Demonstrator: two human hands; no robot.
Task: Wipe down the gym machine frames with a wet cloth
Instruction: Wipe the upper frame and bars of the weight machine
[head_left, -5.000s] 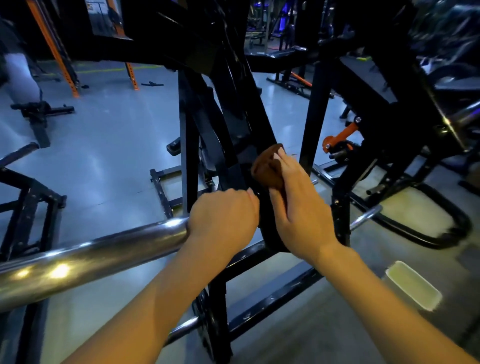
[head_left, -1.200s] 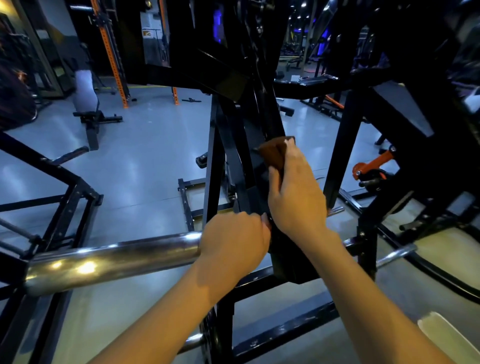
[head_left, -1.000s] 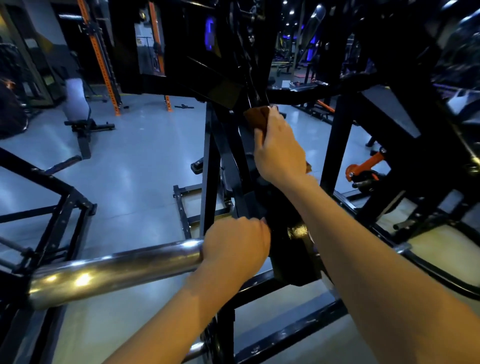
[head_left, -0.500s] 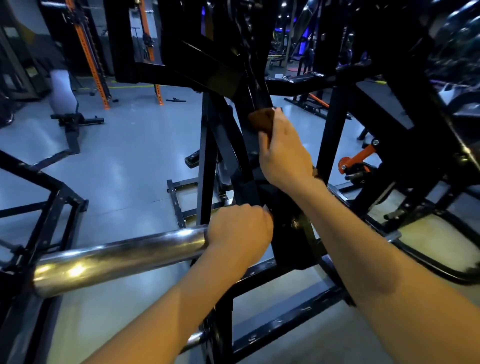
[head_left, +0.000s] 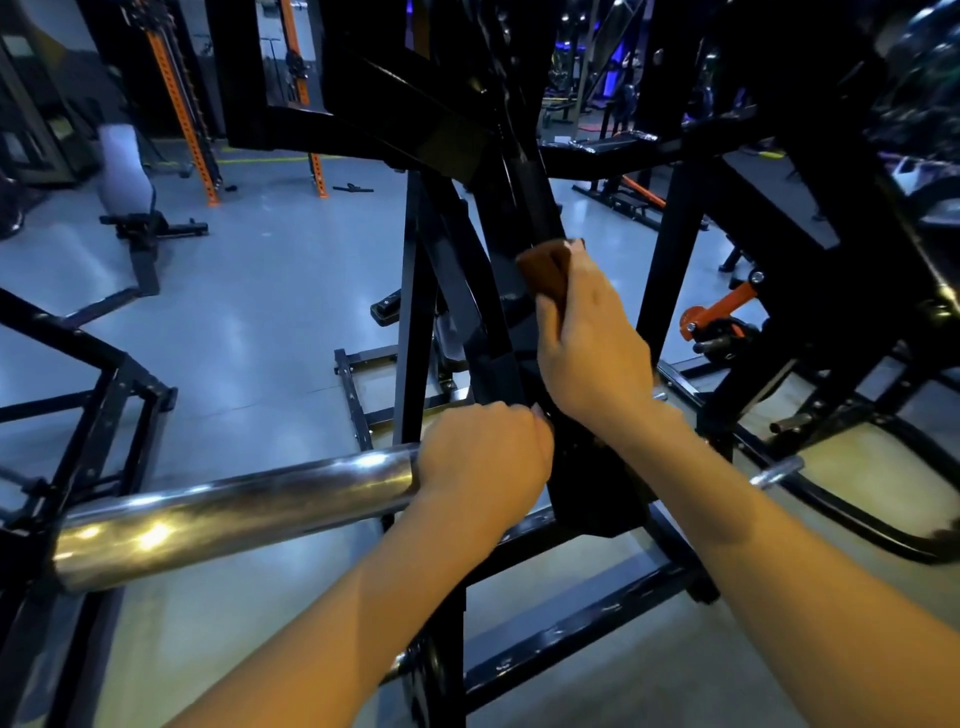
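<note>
In the middle of the gym floor (head_left: 270, 291), a person leans over a black machine frame (head_left: 498, 322) with both hands on it. The right hand (head_left: 592, 353) has its fingers curled around a folded brown cloth (head_left: 543, 270) and presses it against the slanted black upright of the frame, about midway up. The left hand (head_left: 483, 457) is closed in a fist around the end of a thick chrome bar (head_left: 234, 509), which sticks out sideways to the left from the frame, just below the right wrist.

No container shows anywhere in view.

Black cross-members of the same frame run low along the floor under both forearms, and more uprights rise close behind the cloth, crowding the spot being wiped. To the left stands another black frame (head_left: 104, 395), well apart from the hands. Farther back on the left are a bench with a pale pad (head_left: 124, 166) and an orange perforated rack post (head_left: 179, 104). On the right, an orange lever (head_left: 722, 306) juts from a neighbouring dark machine, and a short chrome peg (head_left: 776, 472) pokes out near the right forearm.
</note>
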